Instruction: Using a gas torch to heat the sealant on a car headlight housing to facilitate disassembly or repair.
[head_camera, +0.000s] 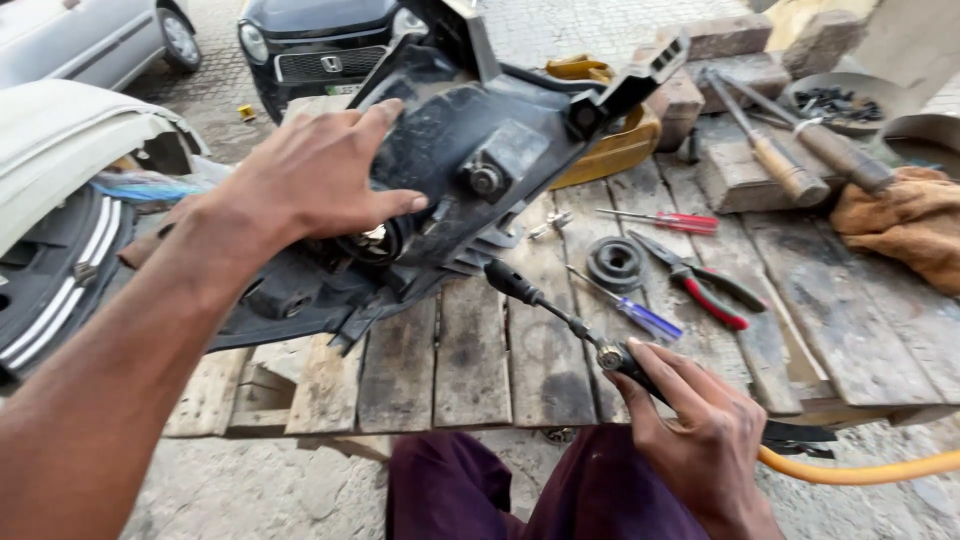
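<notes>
The work is done outdoors on a wooden pallet (480, 370) that lies on paved ground, with two parked cars behind it. The left hand (320, 175) is spread open and is pressed flat against the back of a black headlight housing (440, 180), which is held tilted on the pallet. The right hand (700, 440) is closed around an air blow gun (600, 350), and its dark nozzle is pointed toward the lower edge of the housing, close to it but not touching. A yellow hose (860, 472) is joined to the gun and runs off to the right. Just beside the gun, a blue screwdriver (630, 308), a black rubber ring (615, 262) and red-handled pliers (705, 285) are laid on the boards. A red screwdriver (665, 220) is seen a little further back. Two hammers (790, 150) are placed on bricks at the far right, near an orange cloth (900, 225) and a metal bowl (840, 100) of small dark parts. A yellow container (610, 140) is partly hidden behind the housing.
</notes>
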